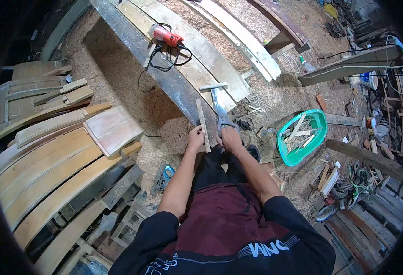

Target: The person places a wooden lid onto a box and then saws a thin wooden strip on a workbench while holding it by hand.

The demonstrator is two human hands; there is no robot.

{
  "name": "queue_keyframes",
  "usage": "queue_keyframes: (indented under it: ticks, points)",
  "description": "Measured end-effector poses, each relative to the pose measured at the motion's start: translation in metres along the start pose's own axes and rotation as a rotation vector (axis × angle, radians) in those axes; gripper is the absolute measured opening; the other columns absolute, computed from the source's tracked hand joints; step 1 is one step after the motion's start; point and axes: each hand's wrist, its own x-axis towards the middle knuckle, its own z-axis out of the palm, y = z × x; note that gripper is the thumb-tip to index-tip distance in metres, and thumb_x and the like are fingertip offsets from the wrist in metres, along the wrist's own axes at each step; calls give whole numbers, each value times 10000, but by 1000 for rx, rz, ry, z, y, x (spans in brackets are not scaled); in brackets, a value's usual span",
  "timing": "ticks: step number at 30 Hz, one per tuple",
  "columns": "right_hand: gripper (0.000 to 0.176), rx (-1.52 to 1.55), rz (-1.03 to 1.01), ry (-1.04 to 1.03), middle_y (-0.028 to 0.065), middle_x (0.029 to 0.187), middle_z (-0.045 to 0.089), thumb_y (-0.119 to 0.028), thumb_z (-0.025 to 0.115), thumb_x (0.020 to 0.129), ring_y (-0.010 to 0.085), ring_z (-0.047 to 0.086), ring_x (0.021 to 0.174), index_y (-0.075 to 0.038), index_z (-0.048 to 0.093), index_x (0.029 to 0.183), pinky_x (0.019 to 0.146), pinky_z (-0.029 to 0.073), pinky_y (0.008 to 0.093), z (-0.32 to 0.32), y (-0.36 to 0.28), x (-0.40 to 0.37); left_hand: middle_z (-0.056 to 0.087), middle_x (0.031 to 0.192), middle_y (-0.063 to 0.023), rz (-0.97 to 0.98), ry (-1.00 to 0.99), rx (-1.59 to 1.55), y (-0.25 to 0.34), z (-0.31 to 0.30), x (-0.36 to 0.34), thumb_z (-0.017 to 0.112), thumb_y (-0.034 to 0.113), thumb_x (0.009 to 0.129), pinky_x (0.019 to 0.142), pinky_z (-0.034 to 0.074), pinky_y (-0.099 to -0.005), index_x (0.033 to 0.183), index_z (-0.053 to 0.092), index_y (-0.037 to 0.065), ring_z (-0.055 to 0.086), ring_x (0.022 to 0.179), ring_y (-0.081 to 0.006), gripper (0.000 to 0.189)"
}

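Note:
In the head view, my left hand (195,138) is closed on a thin wooden strip (201,120) near its lower end. The strip points away from me over the near end of a dark plank bench (165,85). My right hand (230,139) grips a handsaw (219,103) by its grey handle, with the blade stretching forward beside the strip. A short pale wood piece (213,86) lies crosswise by the saw's far end. Farther up the bench rests a red power tool (168,36) with a coiled black cord.
A green tub (324,123) of wood offcuts stands on the shaving-covered floor at right. Curved wooden panels (50,160) are stacked at left. Long white boards (242,34) lie beyond the bench. Another saw with a blue handle (168,172) lies near my left side.

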Motion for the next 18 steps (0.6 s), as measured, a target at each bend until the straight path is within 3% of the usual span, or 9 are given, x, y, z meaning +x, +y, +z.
queue_keyframes:
  ticks: [4, 7, 12, 16, 18]
  points:
    - [385, 28, -13, 225, 174, 795, 578, -396, 629, 901, 345, 586, 782, -21, 554, 856, 732, 446, 438, -43, 1, 42, 720, 869, -90, 35, 36, 42, -4, 1, 8, 641, 112, 853, 754, 524, -319, 1176, 680, 43, 675, 800, -171, 333]
    - [385, 31, -20, 215, 178, 773, 562, -382, 639, 903, 358, 573, 754, -18, 537, 835, 694, 438, 435, -64, 14, 42, 720, 870, -84, 45, -6, -14, 4, 3, 27, 648, 108, 855, 757, 525, -313, 1181, 679, 40, 673, 800, -170, 335]
    - [381, 18, 98, 140, 184, 785, 569, -386, 653, 892, 374, 569, 749, -25, 540, 852, 681, 433, 446, -49, 26, -7, 721, 876, -79, -15, -53, -59, 38, 11, 22, 643, 88, 866, 747, 526, -303, 1196, 674, 28, 665, 793, -153, 337]
    - [365, 80, 177, 213, 184, 823, 569, -352, 681, 845, 378, 559, 768, -17, 541, 879, 699, 430, 449, -38, 26, -27, 735, 1002, -92, 55, -191, -133, 16, 43, 40, 641, 55, 886, 778, 528, -291, 1248, 651, 26, 665, 868, -130, 364]
    - [358, 119, 207, 278, 184, 838, 563, -328, 694, 818, 378, 553, 779, -12, 539, 887, 705, 426, 455, -33, 29, -29, 728, 1059, -83, -18, -259, -206, 23, 56, 47, 650, 39, 887, 807, 520, -278, 1259, 640, 6, 656, 906, -121, 373]
